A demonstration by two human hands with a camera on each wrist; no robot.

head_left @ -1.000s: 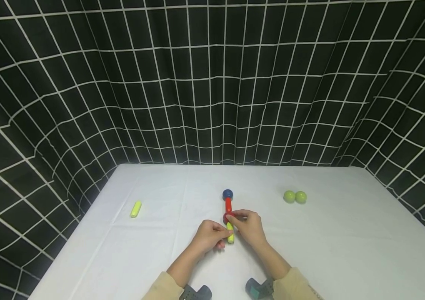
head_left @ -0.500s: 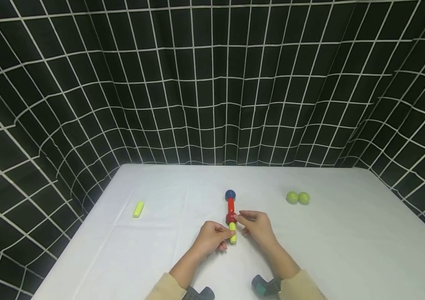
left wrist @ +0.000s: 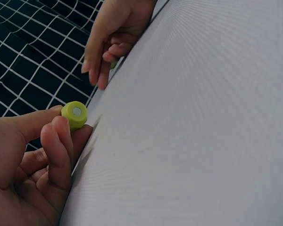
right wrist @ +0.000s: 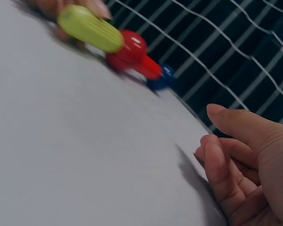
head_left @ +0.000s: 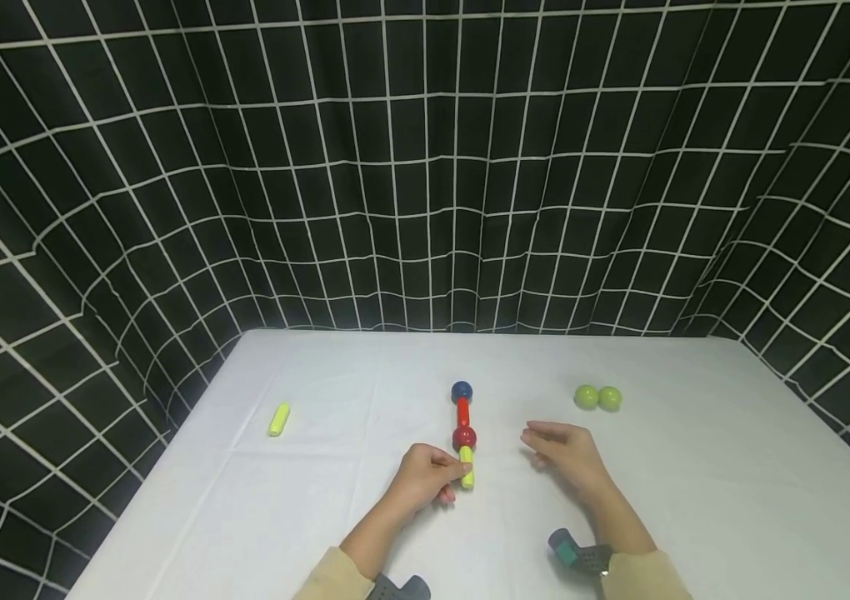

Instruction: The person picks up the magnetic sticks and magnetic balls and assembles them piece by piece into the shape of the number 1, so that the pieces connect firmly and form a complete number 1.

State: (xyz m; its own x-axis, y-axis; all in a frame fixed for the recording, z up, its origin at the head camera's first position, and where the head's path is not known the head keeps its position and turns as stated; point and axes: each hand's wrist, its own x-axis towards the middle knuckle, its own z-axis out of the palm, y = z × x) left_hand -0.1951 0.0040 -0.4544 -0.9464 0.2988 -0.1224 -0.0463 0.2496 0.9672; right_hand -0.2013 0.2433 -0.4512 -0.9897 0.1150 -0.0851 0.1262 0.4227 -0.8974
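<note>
Head view, left hand [head_left: 425, 477]: it pinches the near yellow stick [head_left: 467, 481], first in a row that goes far with red ball [head_left: 464, 437], red stick [head_left: 463, 412] and blue ball [head_left: 462, 391].
Head view, right hand [head_left: 567, 450]: right of the row, fingers loosely bent, holding nothing.
Head view, table [head_left: 365, 367]: another yellow stick [head_left: 278, 419] lies at left; green balls [head_left: 586, 397] sit side by side at far right. Behind is a dark gridded curtain [head_left: 440, 167].
Head view, sleeves [head_left: 642, 577]: cut off by the near edge.
Left wrist view, near yellow stick: its end shows a pale round spot [left wrist: 77, 111]. Behind the right hand peeps a green piece [left wrist: 114, 64], too small to identify.
Right wrist view, row: blurred; the yellow stick partly covers the left hand, which the top edge cuts.
Right wrist view, right hand: thumb and fingers apart, nothing between.
</note>
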